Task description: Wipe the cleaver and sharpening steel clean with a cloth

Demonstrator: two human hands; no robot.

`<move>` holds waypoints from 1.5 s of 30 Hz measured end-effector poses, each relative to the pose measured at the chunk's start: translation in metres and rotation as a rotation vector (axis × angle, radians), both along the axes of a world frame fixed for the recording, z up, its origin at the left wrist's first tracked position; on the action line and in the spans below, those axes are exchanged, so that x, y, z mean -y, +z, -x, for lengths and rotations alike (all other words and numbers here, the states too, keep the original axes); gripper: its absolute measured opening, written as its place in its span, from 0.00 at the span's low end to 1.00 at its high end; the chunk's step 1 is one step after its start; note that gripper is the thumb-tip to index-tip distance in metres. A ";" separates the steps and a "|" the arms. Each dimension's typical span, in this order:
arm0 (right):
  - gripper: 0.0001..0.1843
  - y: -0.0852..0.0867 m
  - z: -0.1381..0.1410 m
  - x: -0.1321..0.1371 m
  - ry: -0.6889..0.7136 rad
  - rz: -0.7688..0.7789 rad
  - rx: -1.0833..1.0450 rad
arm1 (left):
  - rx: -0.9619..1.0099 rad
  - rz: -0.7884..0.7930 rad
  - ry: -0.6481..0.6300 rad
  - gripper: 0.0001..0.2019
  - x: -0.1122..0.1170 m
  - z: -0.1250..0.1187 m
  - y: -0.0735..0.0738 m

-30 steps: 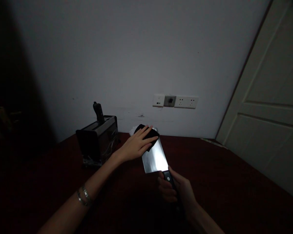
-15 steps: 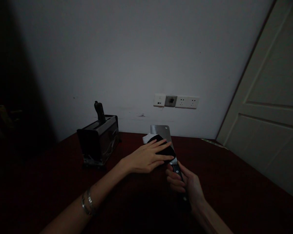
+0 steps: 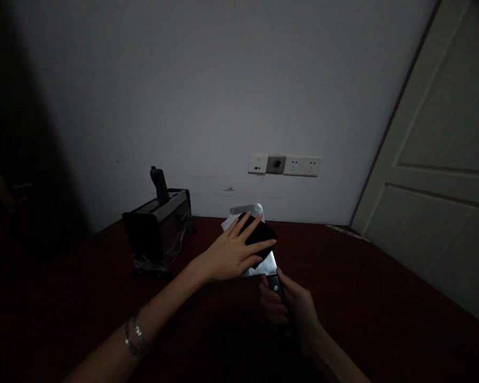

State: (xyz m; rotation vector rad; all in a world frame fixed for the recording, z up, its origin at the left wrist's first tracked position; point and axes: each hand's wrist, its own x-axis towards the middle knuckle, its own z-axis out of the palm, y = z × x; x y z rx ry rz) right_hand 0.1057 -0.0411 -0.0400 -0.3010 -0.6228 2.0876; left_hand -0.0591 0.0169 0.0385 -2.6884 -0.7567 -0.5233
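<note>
A cleaver (image 3: 268, 264) with a shiny broad blade and a dark riveted handle is held at an angle above the table, its blade pointing away from me. My right hand (image 3: 293, 308) is wrapped around the handle. Across the blade's upper face lies a black cloth (image 3: 266, 234), with a white part sticking out at its left. My left hand (image 3: 235, 250) rests flat on the cloth, fingers spread, pressing it against the blade. Some of the blade is hidden under cloth and fingers.
On the left of the dark red table (image 3: 315, 250) stands a knife block (image 3: 167, 229) with one black-handled tool (image 3: 159, 185) upright in it. Behind are a wall with sockets (image 3: 302, 166) and, at right, a pale door (image 3: 431, 197).
My left hand and the cloth have slid over the blade, leftward and slightly away from me. The blade near the handle is now exposed and catches light. The cleaver has shifted slightly left.
</note>
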 end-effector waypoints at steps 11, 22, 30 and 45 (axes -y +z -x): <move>0.19 -0.007 0.006 0.003 0.013 0.006 0.089 | -0.004 0.001 -0.007 0.24 0.000 -0.002 0.001; 0.19 -0.011 0.008 0.002 0.023 0.050 0.079 | 0.011 0.039 -0.031 0.23 0.008 -0.010 -0.007; 0.21 -0.018 0.016 0.007 -0.011 0.012 0.142 | 0.113 0.061 0.046 0.17 -0.007 -0.008 -0.001; 0.22 -0.011 0.015 0.006 -0.033 -0.047 0.160 | 0.115 0.014 0.006 0.15 0.003 -0.021 0.007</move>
